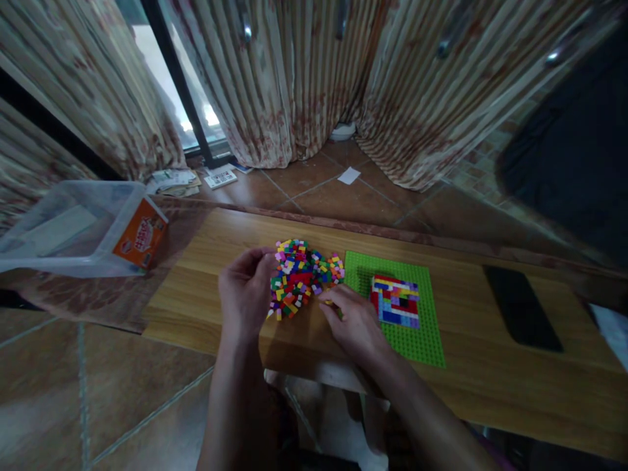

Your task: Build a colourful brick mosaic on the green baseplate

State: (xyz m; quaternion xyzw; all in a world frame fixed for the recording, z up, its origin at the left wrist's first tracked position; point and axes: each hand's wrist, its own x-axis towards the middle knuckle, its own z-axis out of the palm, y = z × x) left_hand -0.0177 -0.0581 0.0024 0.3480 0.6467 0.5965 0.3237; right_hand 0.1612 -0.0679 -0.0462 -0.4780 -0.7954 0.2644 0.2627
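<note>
A loose heap of small toy building bricks point(299, 278) in many colours lies on the wooden table. At the heap's left edge is my left hand point(245, 288), its thumb and forefinger pinched; whatever they hold is too small to make out. My right hand point(356, 320) is at the heap's lower right, fingers closed together near the tabletop. A yellow speck shows by those fingertips, but I cannot tell if it is gripped. Right of this hand, a green baseplate point(426, 333) carries a low, blocky build of multicoloured bricks point(397, 301), with a dark gap near its middle.
A clear plastic bin point(105, 245) with an orange label stands at the left. Toward the right of the wooden table point(475, 366) lies a dark flat phone-like slab point(523, 307). Striped curtains point(304, 78) hang behind, with papers point(174, 182) on the tiled floor.
</note>
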